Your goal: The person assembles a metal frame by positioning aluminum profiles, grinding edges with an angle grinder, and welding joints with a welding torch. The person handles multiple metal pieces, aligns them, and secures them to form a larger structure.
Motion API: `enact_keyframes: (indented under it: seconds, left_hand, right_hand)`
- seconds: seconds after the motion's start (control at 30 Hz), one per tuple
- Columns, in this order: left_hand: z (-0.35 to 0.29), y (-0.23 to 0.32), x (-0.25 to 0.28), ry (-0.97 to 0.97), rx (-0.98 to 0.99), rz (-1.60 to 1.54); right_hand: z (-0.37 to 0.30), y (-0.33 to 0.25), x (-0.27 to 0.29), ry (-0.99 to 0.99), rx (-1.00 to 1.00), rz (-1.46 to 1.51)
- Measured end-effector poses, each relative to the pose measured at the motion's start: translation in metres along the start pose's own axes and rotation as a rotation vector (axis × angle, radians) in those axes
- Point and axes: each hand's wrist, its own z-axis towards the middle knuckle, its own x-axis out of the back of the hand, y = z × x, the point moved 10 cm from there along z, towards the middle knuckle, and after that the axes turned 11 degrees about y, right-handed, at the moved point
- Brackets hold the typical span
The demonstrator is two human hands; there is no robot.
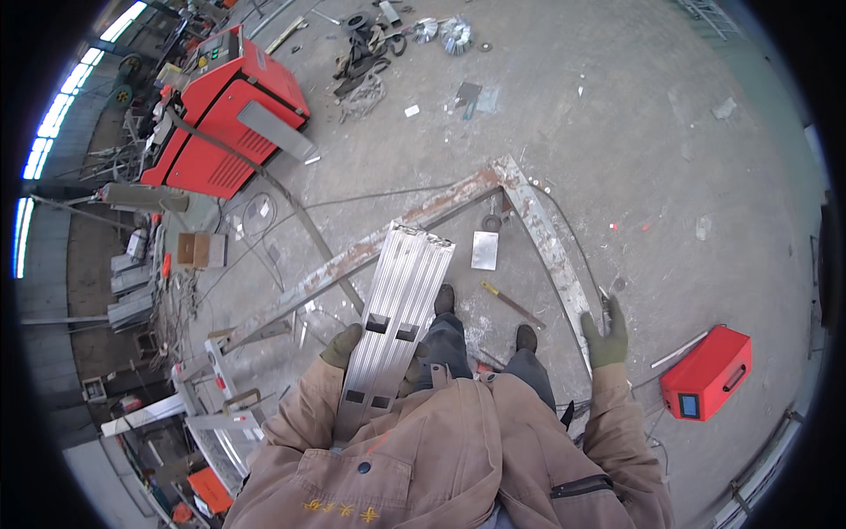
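Observation:
My left hand (342,346), in a dark green glove, is wrapped around a bundle of ribbed silver aluminium profiles (388,291). The profiles stand tilted in front of my jacket, with rectangular cut-outs along their face. Fingers of the same hand show at their right edge. My right hand (607,335), gloved too, is held out to the right with thumb and fingers apart and nothing in it. Beside it runs the right leg of a worn, whitish-brown metal frame (539,220); I cannot tell whether the glove touches it.
A hammer-like tool with a yellow handle (492,289) and a pale rectangular plate (484,250) lie on the floor inside the frame. A large red machine (238,132) stands far left, its hose trailing nearby. On the right sits a red box (712,375) with a screen. Cables cross the floor.

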Motion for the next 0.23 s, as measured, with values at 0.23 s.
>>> enact_keyframes:
  seconds: [0.23]
  left_hand:
    - [-0.036, 0.096, 0.028, -0.322, 0.163, -0.059]
  right_hand:
    - [-0.129, -0.407, -0.193, -0.857, -0.244, 0.827]
